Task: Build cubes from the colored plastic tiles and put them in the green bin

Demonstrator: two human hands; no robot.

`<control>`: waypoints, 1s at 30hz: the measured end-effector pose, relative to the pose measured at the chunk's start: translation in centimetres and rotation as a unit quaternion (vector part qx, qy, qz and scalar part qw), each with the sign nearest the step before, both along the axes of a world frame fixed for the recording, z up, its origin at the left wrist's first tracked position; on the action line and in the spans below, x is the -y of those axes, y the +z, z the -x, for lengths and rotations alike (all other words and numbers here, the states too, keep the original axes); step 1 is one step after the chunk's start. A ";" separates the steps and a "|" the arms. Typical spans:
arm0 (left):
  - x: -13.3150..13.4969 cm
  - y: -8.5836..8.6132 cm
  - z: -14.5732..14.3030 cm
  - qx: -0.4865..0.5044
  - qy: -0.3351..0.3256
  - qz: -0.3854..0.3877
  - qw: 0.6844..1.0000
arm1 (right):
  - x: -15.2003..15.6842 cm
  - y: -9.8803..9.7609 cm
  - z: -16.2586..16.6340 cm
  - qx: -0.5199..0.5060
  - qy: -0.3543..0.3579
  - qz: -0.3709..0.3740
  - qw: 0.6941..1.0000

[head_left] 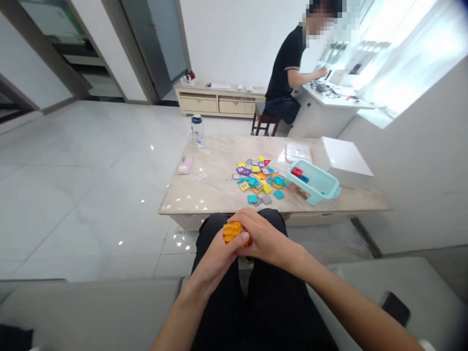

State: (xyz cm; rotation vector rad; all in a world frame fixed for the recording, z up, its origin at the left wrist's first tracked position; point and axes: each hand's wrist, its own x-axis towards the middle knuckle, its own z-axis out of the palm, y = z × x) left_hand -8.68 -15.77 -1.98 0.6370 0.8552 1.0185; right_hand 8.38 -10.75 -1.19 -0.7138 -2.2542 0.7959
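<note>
My left hand [219, 256] and my right hand [261, 236] meet above my knees, both closed around an orange block piece [232, 231] made of interlocking plastic tiles. The right hand's fingers curl over its top and right side; the left hand grips it from below. A heap of coloured plastic tiles [259, 178] lies spread on the marble coffee table [204, 195] ahead. A teal plastic bin [314, 183] with a few tiles inside stands tilted just right of the heap.
A water bottle [198, 130] stands at the table's far left, a pink box [185, 165] nearer. A white box [345, 158] sits at the right end. A seated person [288, 73] works at a white desk behind. A dark phone [395, 308] lies on the sofa.
</note>
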 end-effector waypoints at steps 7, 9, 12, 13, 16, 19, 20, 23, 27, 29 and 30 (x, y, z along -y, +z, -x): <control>6.0 2.3 -3.0 -0.080 -0.024 -0.046 0.995 | 7.1 1.1 -2.5 -0.055 -0.047 -0.043 0.996; 7.4 2.9 -3.4 -0.095 -0.030 -0.062 0.993 | 8.4 1.2 -3.1 -0.072 -0.053 -0.070 0.994; 8.6 3.3 -3.4 -0.087 -0.042 -0.092 0.991 | 9.6 1.3 -3.7 -0.093 -0.064 -0.099 0.989; 8.7 3.2 -3.3 -0.076 -0.050 -0.100 0.991 | 9.9 1.4 -3.8 -0.102 -0.067 -0.104 0.987; 8.8 3.3 -2.8 -0.034 -0.082 -0.101 0.991 | 10.1 1.6 -4.0 -0.133 -0.060 -0.109 0.983; 8.5 3.6 -2.6 -0.038 -0.096 -0.087 0.991 | 9.8 1.2 -3.8 -0.152 -0.029 -0.109 0.982; 8.4 3.6 -2.6 -0.053 -0.090 -0.086 0.991 | 9.6 1.0 -3.7 -0.155 -0.022 -0.107 0.982; 7.8 3.2 -2.7 -0.108 -0.062 -0.084 0.989 | 9.2 0.1 -3.3 -0.161 -0.021 -0.096 0.982; 6.9 2.1 -2.3 -0.177 -0.019 -0.053 0.983 | 8.5 -0.9 -3.0 -0.128 -0.032 -0.067 0.989; 6.6 1.7 -2.0 -0.208 -0.004 -0.045 0.977 | 7.9 -1.4 -2.8 -0.113 -0.023 -0.061 0.991; 6.4 1.6 -1.8 -0.219 -0.002 -0.047 0.975 | 7.5 -1.6 -2.7 -0.114 -0.017 -0.061 0.991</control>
